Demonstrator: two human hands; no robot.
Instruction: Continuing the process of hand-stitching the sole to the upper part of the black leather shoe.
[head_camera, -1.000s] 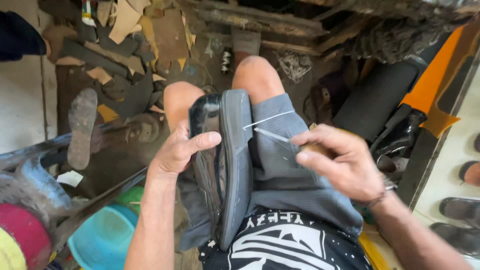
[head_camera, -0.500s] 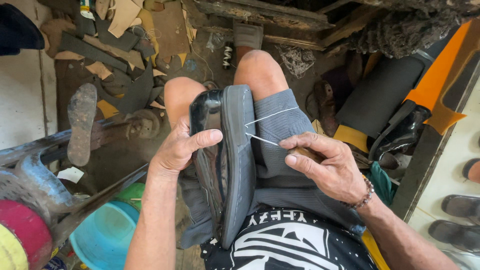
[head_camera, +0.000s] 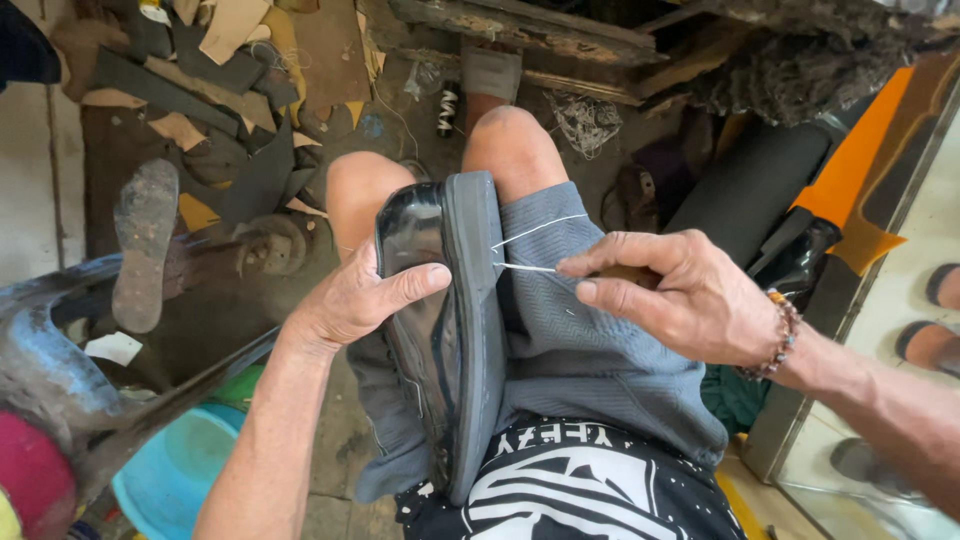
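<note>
- Black shoe (head_camera: 440, 330) at frame centre, clamped on edge between the knees, grey sole (head_camera: 478, 320) facing right, toe toward upper frame.
- Left hand (head_camera: 350, 300) wrapped over the glossy upper, thumb pressed near the sole seam, fingers closed on the shoe.
- Right hand (head_camera: 680, 295) right of centre, fingers pinched tight around a brownish awl handle (head_camera: 625, 275), mostly hidden; tip meeting the sole edge, exact entry point too small to tell.
- Two strands of white thread (head_camera: 535, 232) running taut from the sole edge toward the right hand.
- Risk: awl slipping off the hard sole edge toward the left thumb, very close to the stitch line.
- Risk: thread snapping or cutting through the sole rim if pulled too hard at this angle.
- Risk: shoe twisting out of the knees, since only the left hand steadies it.
- Risk: loose strand snagging on the bead bracelet (head_camera: 782, 335).
- Leather scraps (head_camera: 230, 30) at upper left and blue basin (head_camera: 170, 480) at lower left well apart, no hazard.
</note>
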